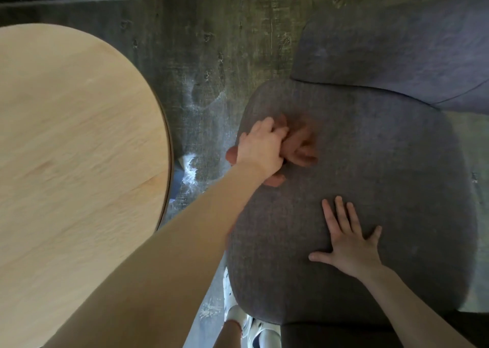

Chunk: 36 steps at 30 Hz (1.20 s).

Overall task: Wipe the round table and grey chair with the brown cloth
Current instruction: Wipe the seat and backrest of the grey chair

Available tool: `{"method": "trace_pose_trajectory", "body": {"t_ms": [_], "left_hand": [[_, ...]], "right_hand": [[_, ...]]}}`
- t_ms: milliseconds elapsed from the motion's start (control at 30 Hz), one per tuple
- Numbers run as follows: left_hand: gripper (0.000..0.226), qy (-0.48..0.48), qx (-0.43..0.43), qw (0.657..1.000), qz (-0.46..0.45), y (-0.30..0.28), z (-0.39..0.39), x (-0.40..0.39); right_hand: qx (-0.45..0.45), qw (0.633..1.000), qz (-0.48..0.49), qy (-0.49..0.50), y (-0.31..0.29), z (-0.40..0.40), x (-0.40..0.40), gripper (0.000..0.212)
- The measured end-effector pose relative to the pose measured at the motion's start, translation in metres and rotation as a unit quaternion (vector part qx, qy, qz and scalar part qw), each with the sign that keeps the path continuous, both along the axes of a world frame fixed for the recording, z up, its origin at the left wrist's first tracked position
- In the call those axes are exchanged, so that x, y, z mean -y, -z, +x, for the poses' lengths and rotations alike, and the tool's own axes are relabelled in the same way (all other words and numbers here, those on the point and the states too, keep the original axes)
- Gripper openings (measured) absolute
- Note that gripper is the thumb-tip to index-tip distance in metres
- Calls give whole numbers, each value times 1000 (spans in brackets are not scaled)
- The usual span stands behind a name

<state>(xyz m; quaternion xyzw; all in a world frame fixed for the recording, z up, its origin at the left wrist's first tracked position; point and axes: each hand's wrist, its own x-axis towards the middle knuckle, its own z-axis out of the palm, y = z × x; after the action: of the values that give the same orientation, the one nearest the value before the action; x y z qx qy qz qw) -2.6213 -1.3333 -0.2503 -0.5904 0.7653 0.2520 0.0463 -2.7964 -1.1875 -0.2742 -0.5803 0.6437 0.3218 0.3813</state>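
The grey chair (370, 162) fills the right half of the view, its fabric seat facing up and its backrest at the upper right. My left hand (260, 146) is shut on the brown cloth (301, 149), which is bunched and pressed onto the seat's left part near the edge. My right hand (349, 239) lies flat on the seat's near part, fingers spread, holding nothing. The round table (74, 149), light wood with a thin dark rim, takes up the left side.
A dark wood-grain floor (206, 64) with pale scuff marks runs between table and chair. My white shoe (238, 318) shows at the bottom, beside the seat's near edge. A dark marble strip and a pale ledge line the top.
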Motion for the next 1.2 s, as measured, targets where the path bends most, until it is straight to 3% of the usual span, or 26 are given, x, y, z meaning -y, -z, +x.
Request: {"method": "trace_pose_trajectory", "body": {"t_ms": [67,300,433,500,600,667,800,933,1067,1200], "left_hand": [[58,65,11,998,10,15,-5,-12],[50,190,-142,971,-36,30,25,-93],[49,264,-118,957,-13,20,44,-131],[45,257,-142,955,-44,14,51,-123],[48,119,-195,969,-90,0,48,-70],[50,55,-178,978,-96,-5,38,-33],[43,93,-97,991,6,10,18,-17],[42,126,-58,990,35,17,15,-46],[38,212,-96,972,35,15,28,-97],[34,265,-55,961,54,18,34,-144]], "right_hand": [[-1,1000,4,2,1,0,1,114],[5,1000,9,-11,2,-3,-1,114],[8,1000,10,-2,1,-4,0,113],[8,1000,10,-3,1,-3,1,113],[6,1000,4,-2,3,-2,0,113],[5,1000,7,-4,4,-2,1,114],[8,1000,5,0,6,-3,-1,114],[10,1000,1,-3,5,-3,-1,113],[12,1000,-3,-2,5,-4,-2,114],[22,1000,-15,9,1,-1,-2,114]]}}
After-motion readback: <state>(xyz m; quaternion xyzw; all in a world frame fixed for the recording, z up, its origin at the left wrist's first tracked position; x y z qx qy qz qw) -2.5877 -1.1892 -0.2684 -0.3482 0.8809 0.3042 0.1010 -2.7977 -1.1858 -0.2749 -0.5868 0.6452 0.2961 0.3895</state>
